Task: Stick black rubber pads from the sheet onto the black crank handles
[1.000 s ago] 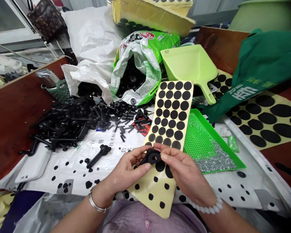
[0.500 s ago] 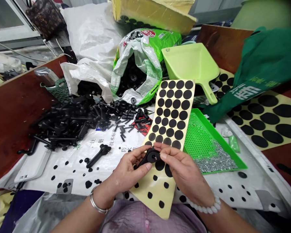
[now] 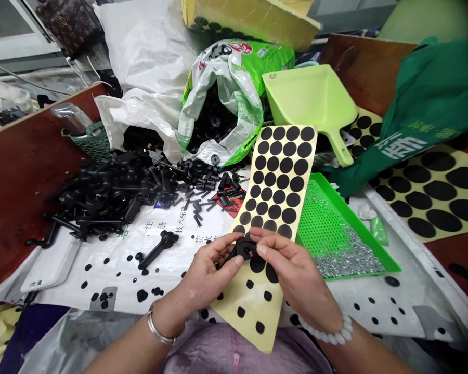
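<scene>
One black plastic handle with a flat round end (image 3: 246, 250), pinched between the fingertips of the person's left hand (image 3: 205, 267) and right hand (image 3: 298, 272), sits above a pale-yellow paper sheet (image 3: 254, 305) bearing round black stickers (image 3: 286, 166).

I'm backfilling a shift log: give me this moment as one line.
left grip: holds black part; right grip: pinches its round end; beneath: yellow sheet with black dots; beside sheet: green tray, metal pieces

The white sheet (image 3: 117, 246) bears the printed characters "注", "册", "技术标", "防".
</scene>
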{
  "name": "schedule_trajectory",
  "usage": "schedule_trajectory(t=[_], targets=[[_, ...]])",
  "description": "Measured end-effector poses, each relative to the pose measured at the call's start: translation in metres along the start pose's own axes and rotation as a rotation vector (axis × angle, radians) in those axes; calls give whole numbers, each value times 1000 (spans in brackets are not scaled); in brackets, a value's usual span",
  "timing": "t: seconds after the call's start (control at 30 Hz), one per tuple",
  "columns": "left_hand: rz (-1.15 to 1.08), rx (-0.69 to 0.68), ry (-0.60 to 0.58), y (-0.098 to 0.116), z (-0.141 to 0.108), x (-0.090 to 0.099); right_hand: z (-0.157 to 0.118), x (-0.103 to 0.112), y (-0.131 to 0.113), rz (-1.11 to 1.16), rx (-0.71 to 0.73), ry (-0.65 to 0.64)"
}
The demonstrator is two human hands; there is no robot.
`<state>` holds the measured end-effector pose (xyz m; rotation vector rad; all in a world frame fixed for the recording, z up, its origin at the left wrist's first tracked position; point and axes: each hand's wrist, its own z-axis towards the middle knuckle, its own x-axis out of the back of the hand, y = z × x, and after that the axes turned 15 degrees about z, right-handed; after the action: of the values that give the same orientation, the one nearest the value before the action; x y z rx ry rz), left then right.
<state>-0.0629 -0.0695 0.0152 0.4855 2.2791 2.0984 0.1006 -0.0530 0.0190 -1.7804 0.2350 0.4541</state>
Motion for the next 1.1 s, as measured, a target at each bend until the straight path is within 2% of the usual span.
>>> schedule_trajectory(t=[0.43,0.8,1.1], targets=[[142,-52,73,-11,-2,-3,1,0,3,-107,47,81],[161,-49,96,-14,-1,-4,1,0,8,-230,176,87],[169,-30,104,-14,0,-4,1,3,13,-427,380,70]])
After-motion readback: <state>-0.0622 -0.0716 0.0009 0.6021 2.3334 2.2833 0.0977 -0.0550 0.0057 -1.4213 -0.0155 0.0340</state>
